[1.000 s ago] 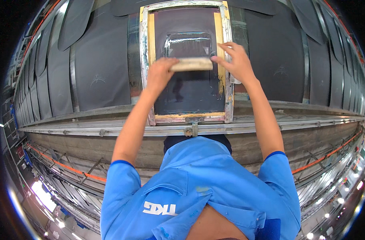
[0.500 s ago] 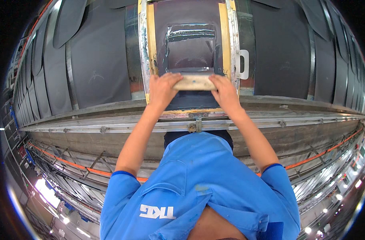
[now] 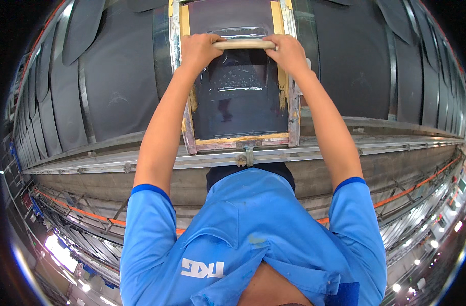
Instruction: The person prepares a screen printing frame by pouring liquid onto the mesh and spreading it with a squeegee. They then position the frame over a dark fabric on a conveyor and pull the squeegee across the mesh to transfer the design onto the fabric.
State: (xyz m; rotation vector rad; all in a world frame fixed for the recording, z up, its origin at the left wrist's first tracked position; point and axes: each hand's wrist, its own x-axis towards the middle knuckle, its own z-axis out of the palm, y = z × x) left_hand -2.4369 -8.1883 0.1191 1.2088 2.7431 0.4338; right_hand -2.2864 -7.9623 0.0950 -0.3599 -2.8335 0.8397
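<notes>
A dark grey sheet (image 3: 118,66) lies left of the person's left hand (image 3: 200,49), which is curled closed around one end of a bar (image 3: 246,45). The bar, pale cream and rounded, runs crosswise between the two hands, over a dark panel (image 3: 238,115). Shiny whitish streaks mark the panel just below the hands, inside a paint-stained frame (image 3: 294,115). The right hand (image 3: 289,52) grips the bar's other end, fingers bent in; another grey sheet (image 3: 353,66) lies to its right.
</notes>
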